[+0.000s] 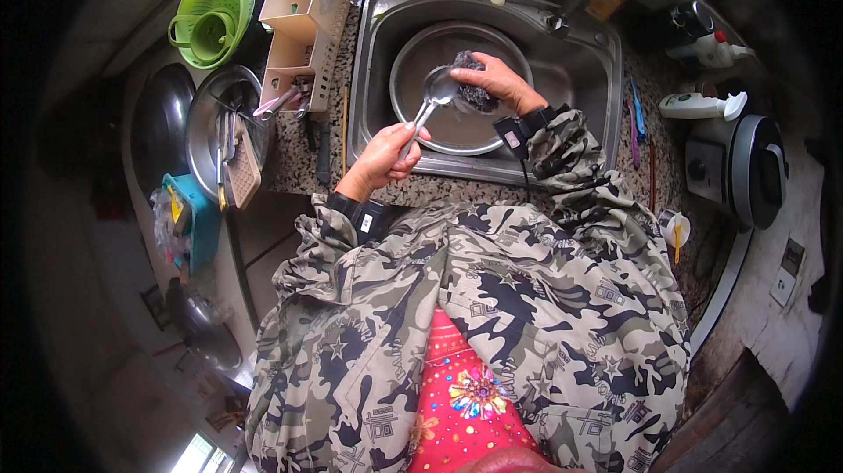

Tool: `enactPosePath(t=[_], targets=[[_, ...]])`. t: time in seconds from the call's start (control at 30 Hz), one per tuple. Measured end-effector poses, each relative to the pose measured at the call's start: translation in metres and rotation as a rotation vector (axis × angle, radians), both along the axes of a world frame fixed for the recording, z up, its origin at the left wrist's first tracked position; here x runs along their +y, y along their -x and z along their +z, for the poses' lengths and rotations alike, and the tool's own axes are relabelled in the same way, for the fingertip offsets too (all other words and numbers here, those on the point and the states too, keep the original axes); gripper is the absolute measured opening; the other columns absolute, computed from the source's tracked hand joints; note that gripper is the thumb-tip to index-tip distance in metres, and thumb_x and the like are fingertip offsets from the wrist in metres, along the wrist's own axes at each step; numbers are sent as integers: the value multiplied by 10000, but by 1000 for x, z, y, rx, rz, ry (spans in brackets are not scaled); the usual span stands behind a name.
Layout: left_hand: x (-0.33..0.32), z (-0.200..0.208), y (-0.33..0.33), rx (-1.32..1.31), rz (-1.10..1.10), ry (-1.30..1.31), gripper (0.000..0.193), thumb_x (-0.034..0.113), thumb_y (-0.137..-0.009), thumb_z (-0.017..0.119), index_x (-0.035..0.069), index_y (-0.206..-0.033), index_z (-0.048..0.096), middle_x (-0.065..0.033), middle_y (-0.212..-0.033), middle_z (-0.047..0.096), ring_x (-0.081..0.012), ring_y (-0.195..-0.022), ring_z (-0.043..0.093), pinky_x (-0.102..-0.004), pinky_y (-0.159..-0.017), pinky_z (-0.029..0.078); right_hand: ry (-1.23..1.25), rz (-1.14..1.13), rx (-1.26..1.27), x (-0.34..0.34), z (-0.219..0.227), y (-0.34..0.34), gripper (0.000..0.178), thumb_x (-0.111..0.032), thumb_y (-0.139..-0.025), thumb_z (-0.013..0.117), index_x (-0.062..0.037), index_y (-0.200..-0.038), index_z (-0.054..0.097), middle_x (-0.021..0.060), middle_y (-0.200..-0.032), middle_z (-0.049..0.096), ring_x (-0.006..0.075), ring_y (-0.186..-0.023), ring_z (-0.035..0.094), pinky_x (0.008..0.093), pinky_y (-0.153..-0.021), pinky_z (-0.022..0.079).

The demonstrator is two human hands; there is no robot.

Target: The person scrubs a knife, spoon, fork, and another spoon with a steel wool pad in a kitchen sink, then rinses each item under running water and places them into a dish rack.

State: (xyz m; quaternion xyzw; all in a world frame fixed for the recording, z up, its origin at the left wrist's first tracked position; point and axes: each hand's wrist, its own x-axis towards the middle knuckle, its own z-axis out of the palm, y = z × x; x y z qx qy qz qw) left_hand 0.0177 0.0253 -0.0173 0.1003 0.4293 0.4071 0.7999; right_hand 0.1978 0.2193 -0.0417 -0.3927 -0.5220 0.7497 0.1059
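The spoon (436, 86) handle is pinched by the left hand (384, 157); the scourer (474, 91), gripped by the right hand (499, 79), should be pressed firmly over the sink (597, 78).

Pan (413, 56) in sink (588, 78); colander (215, 16) left of it.

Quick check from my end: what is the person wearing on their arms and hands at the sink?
Both arms are in loose camouflage sleeves of grey, olive and black with small star and emblem prints. The left hand and right hand are bare, without gloves. Each wrist carries a black band with a small dark device; a thin cable hangs from the right one.
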Motion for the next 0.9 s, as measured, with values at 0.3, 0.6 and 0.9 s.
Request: enactPosePath(t=[0.3,0.6,0.9], targets=[[7,2,-5,174,179,25,329,214,-961,419,123,-1275,454,-53,-605,520,-42,-331,266,-182,-298,216,-632,-427,-20,-43,0,28,501,-281,-790,707,-29,-1148,463,152,-983,616,235,-900,607,339,-795,481],[13,-1,-8,89,294,4,261,202,-954,460,161,-1209,499,51,-482,308,-39,-326,232,-192,-293,184,-1183,-122,-202,-66,7,40,328,-111,-696,689,-78,-1010,598,127,-995,583,328,-892,590,385,-759,491],[17,-5,-6,95,212,109,200,221,-962,453,183,-1155,492,64,-479,279,-43,-328,208,-203,-299,171,-1082,-107,-182,-65,-7,40,240,-85,-713,667,-53,-946,617,123,-946,607,315,-872,601,380,-745,489]])
